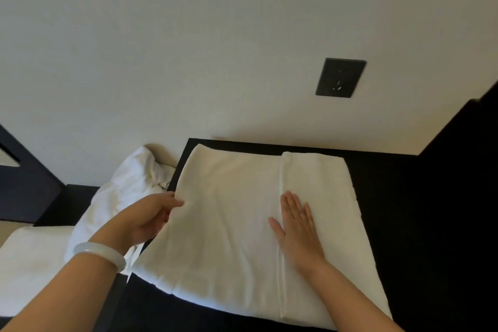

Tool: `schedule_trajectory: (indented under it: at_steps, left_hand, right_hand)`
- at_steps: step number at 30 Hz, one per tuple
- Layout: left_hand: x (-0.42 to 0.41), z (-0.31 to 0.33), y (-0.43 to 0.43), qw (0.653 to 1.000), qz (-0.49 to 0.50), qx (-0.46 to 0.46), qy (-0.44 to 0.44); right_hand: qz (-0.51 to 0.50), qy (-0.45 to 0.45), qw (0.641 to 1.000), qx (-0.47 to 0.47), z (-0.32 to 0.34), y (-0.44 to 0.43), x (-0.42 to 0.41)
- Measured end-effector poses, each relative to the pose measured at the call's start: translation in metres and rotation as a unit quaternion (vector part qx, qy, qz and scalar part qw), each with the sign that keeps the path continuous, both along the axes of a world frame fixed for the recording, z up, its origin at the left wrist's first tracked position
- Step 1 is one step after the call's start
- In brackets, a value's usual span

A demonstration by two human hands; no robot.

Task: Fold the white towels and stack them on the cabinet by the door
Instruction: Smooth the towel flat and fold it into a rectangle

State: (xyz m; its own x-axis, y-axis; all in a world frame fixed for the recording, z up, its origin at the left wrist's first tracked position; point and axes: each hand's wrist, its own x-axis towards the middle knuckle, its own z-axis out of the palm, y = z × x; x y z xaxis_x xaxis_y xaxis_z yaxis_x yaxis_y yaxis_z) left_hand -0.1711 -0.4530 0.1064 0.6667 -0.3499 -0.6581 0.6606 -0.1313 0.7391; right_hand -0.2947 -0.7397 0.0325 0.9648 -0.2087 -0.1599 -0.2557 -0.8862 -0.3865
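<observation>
A large white towel [231, 224] lies spread and partly folded on the dark cabinet top [398, 197], one hemmed edge running down its right half. My left hand [151, 218] grips the towel's left edge, thumb on top and fingers under the cloth. My right hand [296, 226] presses flat on the towel beside the hemmed edge, fingers straight. A crumpled white towel [126, 188] is heaped just left of the cabinet. Another white towel [29, 264] lies flat at the lower left.
A pale wall rises behind the cabinet with a dark socket plate [341, 77] on it. A dark panel [469, 129] stands at the right end. Dark furniture [24, 183] sits at the far left. A pale bangle [103, 253] circles my left wrist.
</observation>
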Motion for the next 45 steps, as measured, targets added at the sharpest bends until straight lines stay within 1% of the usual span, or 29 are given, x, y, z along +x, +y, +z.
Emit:
schedule_trajectory:
  at_steps: [1,2,3,4,5,7,9,10,12,14,15,16,17,19,20,21,22,23,24,26,29,31,33,36,38,40,41,43,45]
  left_hand:
    - [-0.001,0.005,-0.005,0.999,-0.019,-0.032,-0.006]
    - [-0.003,0.011,-0.015,0.998,-0.034,-0.054,-0.009]
    - [-0.005,0.018,-0.028,0.996,-0.048,-0.074,-0.011]
    - [-0.008,0.023,-0.044,0.994,-0.060,-0.091,-0.014]
    - [-0.011,0.029,-0.063,0.992,-0.076,-0.100,-0.023]
    - [-0.022,0.045,-0.107,0.988,-0.115,-0.090,-0.055]
    - [-0.037,0.056,-0.155,0.981,-0.154,-0.062,-0.099]
    - [-0.046,0.060,-0.180,0.976,-0.173,-0.046,-0.120]
    - [-0.064,0.059,-0.224,0.968,-0.211,-0.021,-0.136]
    - [-0.082,0.046,-0.259,0.949,-0.275,0.020,-0.154]
    - [-0.088,0.036,-0.271,0.921,-0.327,0.062,-0.204]
    - [-0.091,0.027,-0.278,0.879,-0.375,0.119,-0.269]
    - [-0.093,0.019,-0.282,0.834,-0.402,0.174,-0.337]
    - [-0.092,0.010,-0.277,0.761,-0.419,0.225,-0.442]
    - [-0.088,0.004,-0.271,0.715,-0.431,0.242,-0.495]
    - [-0.084,-0.002,-0.265,0.650,-0.457,0.261,-0.547]
    - [-0.078,-0.009,-0.257,0.586,-0.488,0.278,-0.584]
    - [-0.074,-0.017,-0.249,0.541,-0.514,0.287,-0.600]
    - [-0.072,-0.025,-0.241,0.522,-0.532,0.289,-0.601]
    - [-0.076,-0.039,-0.228,0.529,-0.540,0.290,-0.587]
    - [-0.096,-0.044,-0.215,0.546,-0.520,0.319,-0.575]
    - [-0.111,-0.041,-0.210,0.576,-0.511,0.345,-0.537]
    - [-0.127,-0.033,-0.209,0.602,-0.516,0.373,-0.482]
    - [-0.153,-0.023,-0.218,0.630,-0.523,0.408,-0.403]
    - [-0.162,-0.017,-0.225,0.629,-0.523,0.429,-0.383]
    - [-0.158,-0.011,-0.224,0.601,-0.508,0.450,-0.422]
    - [-0.151,-0.010,-0.220,0.599,-0.490,0.440,-0.456]
    - [-0.126,-0.013,-0.200,0.614,-0.432,0.398,-0.527]
    - [-0.091,-0.021,-0.170,0.615,-0.368,0.389,-0.579]
  right_hand:
    - [-0.010,0.002,0.997,0.070,0.007,-0.003,0.001]
    - [-0.041,0.003,0.985,0.167,0.017,-0.007,-0.002]
    - [-0.084,-0.003,0.957,0.277,0.027,-0.013,-0.005]
    - [-0.128,-0.011,0.915,0.381,0.036,-0.019,-0.010]
    - [-0.163,-0.025,0.875,0.455,0.044,-0.025,-0.016]
    - [-0.221,-0.065,0.817,0.528,0.053,-0.042,-0.026]
    - [-0.282,-0.111,0.776,0.554,0.061,-0.059,-0.035]
    - [-0.309,-0.134,0.768,0.544,0.063,-0.069,-0.041]
    - [-0.352,-0.161,0.777,0.496,0.067,-0.088,-0.053]
    - [-0.396,-0.155,0.792,0.439,0.065,-0.104,-0.066]
    - [-0.414,-0.140,0.799,0.413,0.063,-0.111,-0.072]
    - [-0.426,-0.117,0.808,0.389,0.060,-0.115,-0.077]
    - [-0.427,-0.089,0.823,0.363,0.057,-0.119,-0.081]
    - [-0.410,-0.032,0.846,0.340,0.054,-0.120,-0.082]
    - [-0.397,-0.011,0.853,0.339,0.053,-0.119,-0.080]
    - [-0.387,0.003,0.857,0.342,0.052,-0.117,-0.076]
    - [-0.376,0.009,0.863,0.337,0.049,-0.115,-0.071]
    - [-0.363,0.012,0.874,0.322,0.047,-0.114,-0.064]
    - [-0.347,0.016,0.889,0.297,0.044,-0.112,-0.056]
    - [-0.312,0.027,0.919,0.241,0.045,-0.110,-0.039]
    - [-0.263,0.048,0.945,0.188,0.053,-0.109,-0.017]
    - [-0.208,0.057,0.962,0.170,0.058,-0.108,-0.004]
    - [-0.129,0.069,0.974,0.174,0.064,-0.106,0.008]
    - [0.037,0.087,0.980,0.174,0.075,-0.097,0.032]
    - [0.129,0.091,0.976,0.153,0.075,-0.084,0.049]
    - [0.166,0.083,0.974,0.132,0.073,-0.073,0.063]
    - [0.167,0.071,0.976,0.122,0.072,-0.070,0.066]
    - [0.146,0.033,0.982,0.116,0.072,-0.075,0.065]
    - [0.119,0.002,0.987,0.111,0.072,-0.091,0.054]
